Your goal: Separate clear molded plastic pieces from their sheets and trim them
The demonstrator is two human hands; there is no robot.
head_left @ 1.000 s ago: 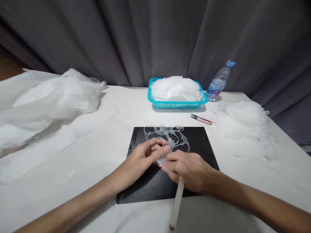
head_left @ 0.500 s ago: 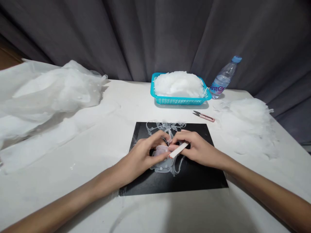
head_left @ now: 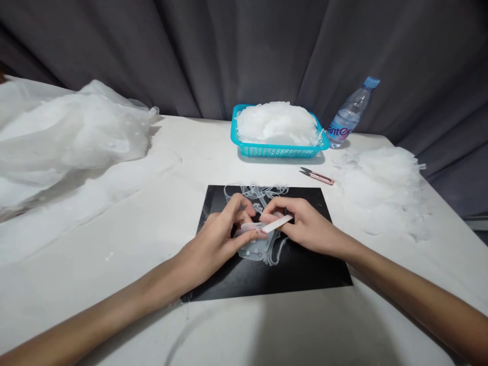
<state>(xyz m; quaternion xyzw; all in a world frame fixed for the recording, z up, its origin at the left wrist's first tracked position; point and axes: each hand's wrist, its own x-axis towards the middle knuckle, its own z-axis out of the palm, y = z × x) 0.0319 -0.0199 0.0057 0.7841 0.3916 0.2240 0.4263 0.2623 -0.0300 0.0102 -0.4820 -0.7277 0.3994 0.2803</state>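
My two hands are working close together at the centre of the frame, just apart from each other, over a black board point(head_left: 305, 274) that is lying flat on the white counter point(head_left: 213, 330). My left hand point(head_left: 221, 231) is pinching the upper edge of a translucent piece point(head_left: 254, 249) between thumb and fingers; my right hand point(head_left: 305, 223) is gripping a pale stick point(head_left: 277, 223). The governing relation is this: the piece is lying below and between my hands, nearer the left, with its broad body spreading left to right and thin loops trailing at its right side. The stick is crossing its upper right part on a slant, its long axis running from lower left to upper right, and its lower end is pointing at my left thumb. Whether that end is touching the thumb or the piece, I cannot tell. Tangled clear strips point(head_left: 255, 190) are lying beyond my fingertips, at the board's upper edge, while pink-handled snips point(head_left: 318, 176) are resting farther to the upper right.
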